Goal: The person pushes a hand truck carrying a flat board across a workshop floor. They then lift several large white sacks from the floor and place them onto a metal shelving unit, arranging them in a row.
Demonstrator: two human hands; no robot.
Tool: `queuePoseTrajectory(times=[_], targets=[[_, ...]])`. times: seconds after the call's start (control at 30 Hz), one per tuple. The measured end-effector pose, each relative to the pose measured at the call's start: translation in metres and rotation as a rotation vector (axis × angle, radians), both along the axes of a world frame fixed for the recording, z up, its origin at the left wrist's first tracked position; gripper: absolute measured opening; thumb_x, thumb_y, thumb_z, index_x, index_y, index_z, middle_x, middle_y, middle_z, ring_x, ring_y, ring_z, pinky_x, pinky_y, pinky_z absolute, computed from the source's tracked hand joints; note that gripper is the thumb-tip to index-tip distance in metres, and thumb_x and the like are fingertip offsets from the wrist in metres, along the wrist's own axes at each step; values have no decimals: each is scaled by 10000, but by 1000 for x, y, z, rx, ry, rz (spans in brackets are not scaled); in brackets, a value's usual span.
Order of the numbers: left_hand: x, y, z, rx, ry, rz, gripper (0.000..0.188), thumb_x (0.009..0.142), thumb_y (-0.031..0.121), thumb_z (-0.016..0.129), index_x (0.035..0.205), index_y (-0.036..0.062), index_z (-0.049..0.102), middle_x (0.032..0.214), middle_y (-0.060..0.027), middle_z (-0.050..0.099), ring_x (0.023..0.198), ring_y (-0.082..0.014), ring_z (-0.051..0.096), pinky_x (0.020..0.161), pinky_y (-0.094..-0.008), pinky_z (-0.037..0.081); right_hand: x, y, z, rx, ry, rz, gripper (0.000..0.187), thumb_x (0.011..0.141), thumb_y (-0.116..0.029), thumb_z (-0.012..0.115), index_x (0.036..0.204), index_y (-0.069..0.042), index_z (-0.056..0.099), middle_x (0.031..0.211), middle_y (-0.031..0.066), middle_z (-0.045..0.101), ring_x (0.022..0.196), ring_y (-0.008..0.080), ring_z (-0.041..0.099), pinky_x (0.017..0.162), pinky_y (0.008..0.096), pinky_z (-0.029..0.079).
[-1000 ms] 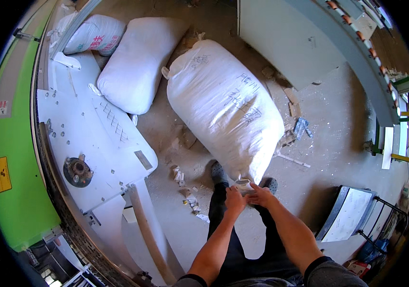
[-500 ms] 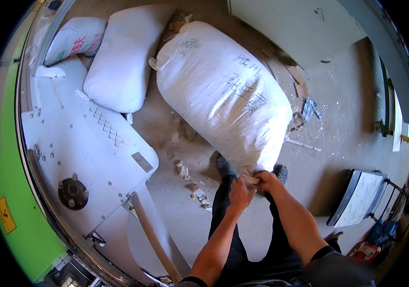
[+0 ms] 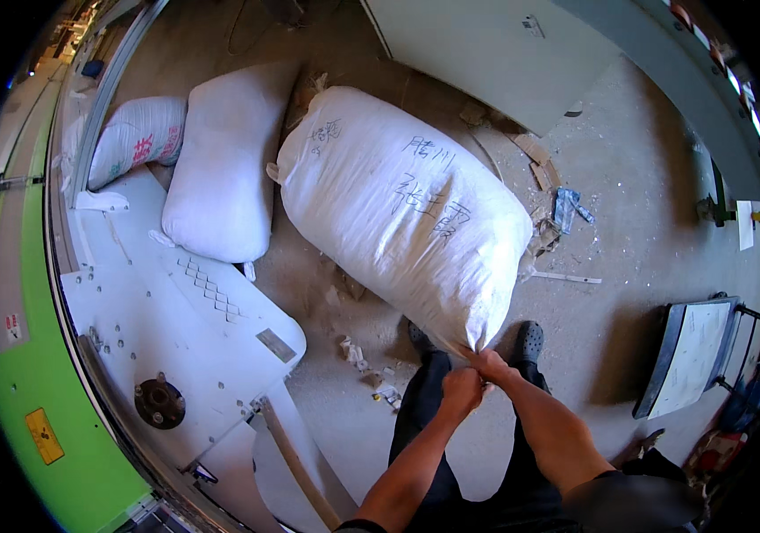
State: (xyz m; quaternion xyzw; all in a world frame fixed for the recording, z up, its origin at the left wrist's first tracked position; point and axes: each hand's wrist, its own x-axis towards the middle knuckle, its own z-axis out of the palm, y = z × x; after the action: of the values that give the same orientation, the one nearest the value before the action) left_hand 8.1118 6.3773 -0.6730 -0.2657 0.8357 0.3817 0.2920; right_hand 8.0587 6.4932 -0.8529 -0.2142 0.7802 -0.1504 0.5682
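Note:
A big, full white woven sack point(image 3: 398, 218) with dark handwriting lies on the floor before my feet. Its near end narrows to a gathered neck. Both hands grip that neck side by side: my left hand point(image 3: 463, 391) is a fist at its end, and my right hand point(image 3: 492, 365) is wrapped round it a little closer to the body of the sack. What exactly lies between the fingers is mostly hidden. My dark shoes point(image 3: 529, 341) stand either side of the neck.
Two more stuffed white sacks point(image 3: 224, 169) lie left of the big one, beside a pale metal machine panel point(image 3: 193, 311). Paper scraps point(image 3: 353, 353) and cardboard bits point(image 3: 536, 162) litter the floor. A large grey panel point(image 3: 496, 62) stands beyond, and a framed flatbed cart point(image 3: 689, 355) at right.
My hands have drawn closer together on the sack's neck, which now looks more tightly gathered. My left hand has turned into a fist. The view has tilted, so everything sits slightly lower.

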Motion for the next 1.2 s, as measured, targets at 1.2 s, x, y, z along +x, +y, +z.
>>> queuePoseTrajectory(times=[1.2], targets=[[-58,256,52,219,157,-29,230,895,179,553,811,22,699,857,-235,698,810,-420,684,694,-534,529,-94,220,150,200,-55,-648,469,786,-333,717,991,83,653,878,185,694,833,261,657,689,433,514]])
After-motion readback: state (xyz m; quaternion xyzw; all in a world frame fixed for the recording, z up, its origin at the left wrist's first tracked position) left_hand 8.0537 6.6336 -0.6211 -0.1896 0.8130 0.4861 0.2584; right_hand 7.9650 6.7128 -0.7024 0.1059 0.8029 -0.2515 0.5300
